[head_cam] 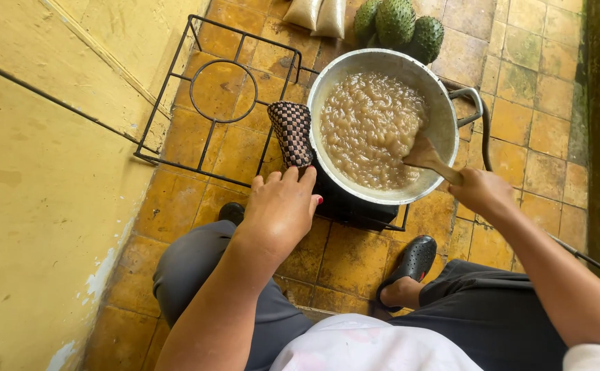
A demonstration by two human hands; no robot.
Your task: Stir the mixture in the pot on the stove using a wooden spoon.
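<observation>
Big round metal pot [444,117] of lumpy brown mash sits on a black wire stove frame [204,148] on the tiled floor [547,103]. Left hand [283,209], at the pot's near-left rim, has fingers closed on a checkered woven pot holder [291,132] pressed vs. the rim. Right hand [482,192], at the pot's near-right side, is wrapped round the handle of a wooden spatula [427,156], blade in the mash.

Risks, IMO: holder slips → fingers meet hot metal; hard stirring could tip the pot or splash mash onto the black clogs [417,260] just below it.

Beyond the pot: green spiky fruits [399,24], filled plastic bags [317,15]. Yellow wall [39,172] crowds the left.
</observation>
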